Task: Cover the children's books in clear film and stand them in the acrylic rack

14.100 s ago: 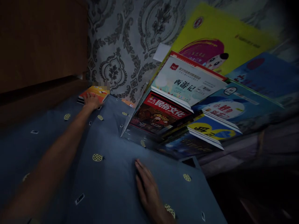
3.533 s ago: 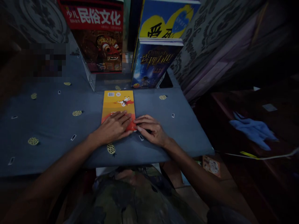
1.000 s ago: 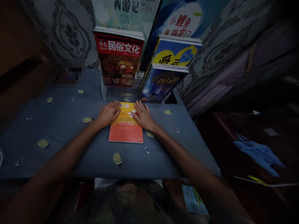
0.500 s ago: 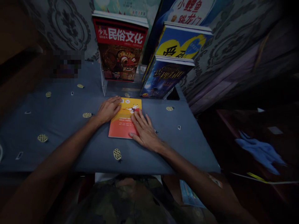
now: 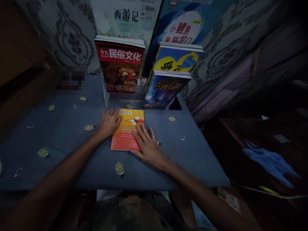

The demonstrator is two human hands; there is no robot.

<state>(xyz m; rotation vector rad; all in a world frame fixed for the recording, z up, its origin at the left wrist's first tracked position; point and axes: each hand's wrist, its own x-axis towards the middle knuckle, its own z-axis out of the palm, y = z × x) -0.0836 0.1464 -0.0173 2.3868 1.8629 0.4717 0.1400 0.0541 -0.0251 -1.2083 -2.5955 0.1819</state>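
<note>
A thin yellow and orange book (image 5: 126,138) lies flat on the blue patterned tablecloth (image 5: 154,178). My left hand (image 5: 110,122) rests at the book's upper left edge, its fingers laid flat. Against the book's right side lies my right hand (image 5: 148,146), with fingers spread and their tips on the cover. Neither hand is wrapped round anything. Just beyond the book, a clear stand (image 5: 115,100) carries a red book (image 5: 120,65).
Right of the red book stand a blue and yellow book (image 5: 179,57) and a dark blue book (image 5: 166,88). Taller books rise behind them. A blue cloth (image 5: 270,162) lies on a dark surface at the far right.
The view has tilted up, so table and books sit lower and more of the tall back books shows. My right hand has slid slightly down and off the book's printed figure.
</note>
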